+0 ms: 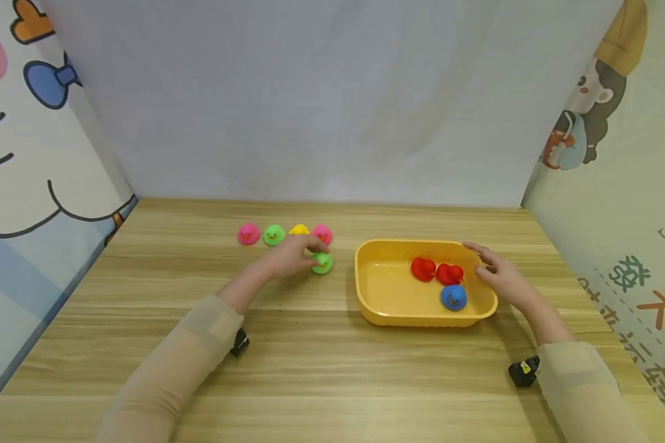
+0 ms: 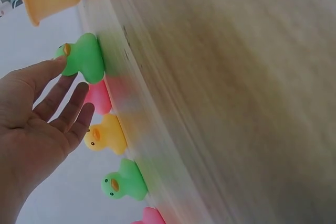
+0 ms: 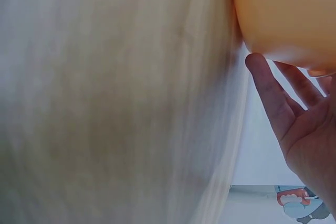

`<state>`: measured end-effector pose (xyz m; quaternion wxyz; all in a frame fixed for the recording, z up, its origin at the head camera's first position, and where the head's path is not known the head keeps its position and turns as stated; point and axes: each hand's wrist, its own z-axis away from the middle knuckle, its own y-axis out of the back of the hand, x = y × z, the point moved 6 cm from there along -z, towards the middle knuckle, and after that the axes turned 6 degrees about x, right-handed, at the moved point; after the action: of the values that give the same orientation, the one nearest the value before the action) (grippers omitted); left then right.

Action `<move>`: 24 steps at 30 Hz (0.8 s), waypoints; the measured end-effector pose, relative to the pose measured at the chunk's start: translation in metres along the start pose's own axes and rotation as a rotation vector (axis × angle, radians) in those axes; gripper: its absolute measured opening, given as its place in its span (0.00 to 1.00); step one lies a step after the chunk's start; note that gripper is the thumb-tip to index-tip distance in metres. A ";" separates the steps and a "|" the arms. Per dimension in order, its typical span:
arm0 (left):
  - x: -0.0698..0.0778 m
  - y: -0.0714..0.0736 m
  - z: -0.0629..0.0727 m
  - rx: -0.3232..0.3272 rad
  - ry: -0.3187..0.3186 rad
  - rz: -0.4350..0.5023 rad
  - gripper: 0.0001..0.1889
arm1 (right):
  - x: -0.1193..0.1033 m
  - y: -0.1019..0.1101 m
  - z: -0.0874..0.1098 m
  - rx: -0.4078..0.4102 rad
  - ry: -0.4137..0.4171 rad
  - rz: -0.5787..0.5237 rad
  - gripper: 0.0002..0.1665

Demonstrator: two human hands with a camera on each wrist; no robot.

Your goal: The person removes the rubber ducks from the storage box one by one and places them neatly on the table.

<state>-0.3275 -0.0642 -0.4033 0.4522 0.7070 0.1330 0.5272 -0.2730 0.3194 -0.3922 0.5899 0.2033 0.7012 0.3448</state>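
Note:
My left hand (image 1: pixel 295 257) pinches a green rubber duck (image 1: pixel 322 263) by its head, between thumb and forefinger. In the left wrist view that green duck (image 2: pixel 86 59) sits at the tabletop, with the thumb against its face and the other fingers spread apart. To the right is a yellow plastic basin (image 1: pixel 388 320) holding two red ducks (image 1: pixel 449 274) and one blue duck (image 1: pixel 454 298). At the basin's right end, my right hand (image 1: pixel 501 280) touches its rim with extended fingers. The right wrist view has the thumb (image 3: pixel 262 77) against the basin's outer wall (image 3: pixel 286 14).
Behind the left hand, a row of ducks runs along the wooden table (image 1: pixel 310 381): a pink duck (image 1: pixel 248 234), a green duck (image 1: pixel 274 234), a partly hidden yellow duck (image 1: pixel 299 229) and another pink duck (image 1: pixel 322 233). A pale cloth (image 1: pixel 321 111) hangs at the back.

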 end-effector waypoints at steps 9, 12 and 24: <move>-0.001 -0.001 0.000 0.006 -0.025 0.004 0.15 | 0.000 -0.001 0.000 0.001 0.002 -0.004 0.31; -0.002 -0.002 -0.001 0.004 -0.018 0.008 0.14 | 0.002 -0.001 -0.001 0.001 -0.001 -0.009 0.31; 0.003 0.008 0.003 0.046 -0.061 0.026 0.18 | 0.007 -0.002 -0.003 0.002 0.013 -0.029 0.31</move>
<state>-0.3259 -0.0679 -0.3950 0.4328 0.7346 0.1217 0.5081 -0.2769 0.3220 -0.3979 0.5902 0.1916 0.7082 0.3368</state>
